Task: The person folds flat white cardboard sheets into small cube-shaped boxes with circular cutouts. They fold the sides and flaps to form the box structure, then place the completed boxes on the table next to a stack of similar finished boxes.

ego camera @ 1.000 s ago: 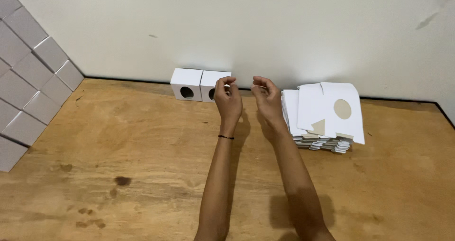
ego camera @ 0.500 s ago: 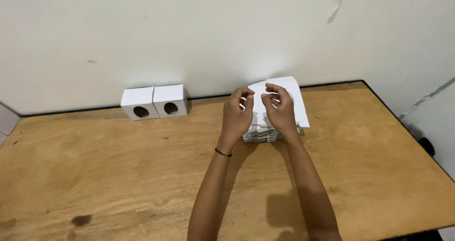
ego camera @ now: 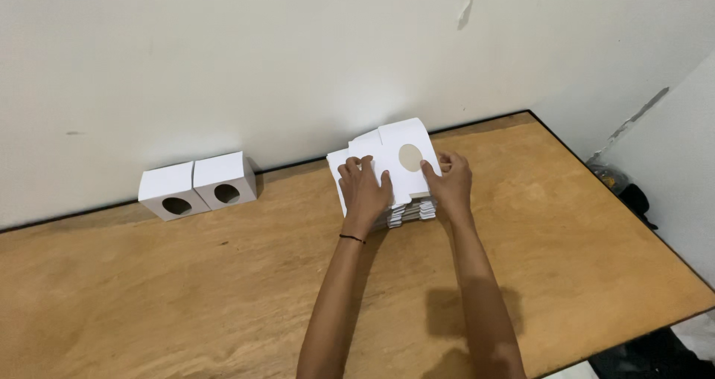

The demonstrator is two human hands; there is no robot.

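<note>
Brown wooden counter (ego camera: 186, 304) runs against a white wall; a stack of flat white cardboard box blanks (ego camera: 406, 208) sits far-centre, two folded white cardboard boxes with round holes (ego camera: 197, 187) far left. Left hand (ego camera: 365, 189) and right hand (ego camera: 450, 182) both pinch the top flat white blank with oval cut-out (ego camera: 398, 159), fingers closed on its edges, just above the stack.

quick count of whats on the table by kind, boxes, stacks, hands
folded white boxes with a round hole: 2
stack of flat white box blanks: 1
flat blank held at the top of the stack: 1
hands on the stack: 2, left hand, right hand
total: 6
</note>
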